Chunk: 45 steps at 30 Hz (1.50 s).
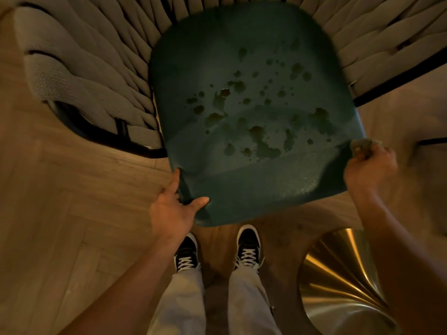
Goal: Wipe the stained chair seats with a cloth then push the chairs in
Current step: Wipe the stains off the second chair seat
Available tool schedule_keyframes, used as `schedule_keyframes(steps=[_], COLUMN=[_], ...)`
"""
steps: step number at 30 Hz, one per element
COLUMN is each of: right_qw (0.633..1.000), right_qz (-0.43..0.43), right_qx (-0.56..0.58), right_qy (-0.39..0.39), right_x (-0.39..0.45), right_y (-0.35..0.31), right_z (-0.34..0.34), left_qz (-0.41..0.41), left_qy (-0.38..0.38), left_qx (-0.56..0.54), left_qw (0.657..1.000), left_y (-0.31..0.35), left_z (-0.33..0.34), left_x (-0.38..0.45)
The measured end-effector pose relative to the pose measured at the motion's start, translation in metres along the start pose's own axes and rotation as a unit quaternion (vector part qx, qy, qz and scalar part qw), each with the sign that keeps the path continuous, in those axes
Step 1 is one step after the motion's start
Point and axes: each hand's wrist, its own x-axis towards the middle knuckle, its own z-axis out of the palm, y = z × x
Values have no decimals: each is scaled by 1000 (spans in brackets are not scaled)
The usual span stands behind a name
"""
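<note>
Stains [251, 117] dot the green seat [242, 184] below; left hand [173, 211] grips its front corner, right hand [368, 168] clutches a cloth [362, 144] at the other, where hasty wiping could smear them.

**Both hands on the stained seat**

The dark green chair seat [254, 112] fills the middle, blotched with dark stains [261, 139] across its centre. The left hand [173, 211] grips the seat's near-left corner, thumb on top. The right hand [370, 168] holds the near-right corner, a bunched cloth [362, 145] pinched against it. Woven grey straps [96, 76] curve around the seat's far sides. Black-and-white sneakers [248, 247] stand just below its front edge.
</note>
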Motion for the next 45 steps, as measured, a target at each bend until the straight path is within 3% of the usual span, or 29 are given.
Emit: schedule_keyframes(steps=[6, 12, 14, 16, 21, 24, 29, 34, 40, 45], right_qw=[979, 922, 898, 877, 871, 886, 939, 972, 994, 996], right_qz=[-193, -356, -393, -423, -441, -426, -317, -227, -105, -35], right_qx=[22, 59, 75, 75, 67, 56, 45, 31, 24, 76], right_qy=[-68, -139, -181, -213, -207, -174, -129, -57, -24, -14], right_x=[-84, -176, -201, -220, -215, -192, -126, -49, 31, 40], right_y=[-55, -126, -147, -163, -162, -143, -90, -39, -5, -6], right_z=[27, 70, 81, 88, 88, 76, 46, 21, -7, -8], left_qz=[-18, -73, -109, -125, -139, -107, -55, -59, -71, -79], left_qy=[-35, -33, -35, -34, -56, -52, -33, -24, -4, 4], left_qx=[-43, -259, -299, -258, -272, -234, -131, -90, -67, -72], left_qw=[998, 963, 947, 958, 951, 965, 989, 994, 995, 994], left_y=[-2, -19, -23, -22, -15, -5, 8, 14, 15, 20], left_z=[-4, -5, -5, -9, -19, -16, -6, -2, -3, -5], left_x=[2, -3, -4, -5, -2, 2, 3, 6, 8, 8])
